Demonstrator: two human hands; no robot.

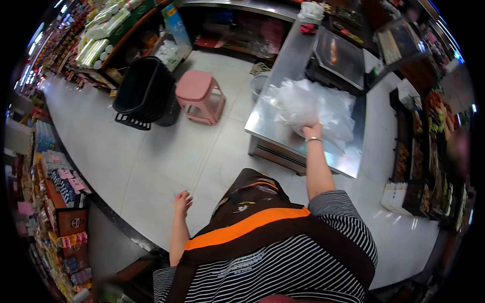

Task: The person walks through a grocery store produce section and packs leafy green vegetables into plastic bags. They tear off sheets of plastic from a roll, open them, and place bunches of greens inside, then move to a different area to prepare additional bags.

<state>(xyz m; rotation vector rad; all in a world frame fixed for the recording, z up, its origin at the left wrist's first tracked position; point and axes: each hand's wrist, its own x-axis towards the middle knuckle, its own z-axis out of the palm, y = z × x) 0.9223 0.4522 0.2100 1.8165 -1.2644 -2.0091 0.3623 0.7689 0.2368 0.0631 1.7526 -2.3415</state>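
Note:
My right hand (313,131), with a bracelet at the wrist, grips the near edge of a bundle of clear plastic bags (303,102). The bundle spreads over the near part of a stainless steel counter (261,117); whether the counter bears its weight, I cannot tell. My left hand (183,202) hangs low over the floor at my side, fingers loosely curled and apart, with nothing in it. Behind the bags, a dark machine with a flat, shiny top (339,57) stands on the counter.
A pink plastic stool (195,85) stands left of the counter, beside stacked black shopping baskets (138,85). A translucent bucket (259,84) is against the counter's left side. Stocked shelves (72,219) line the far left; produce crates (411,151) stand at the right.

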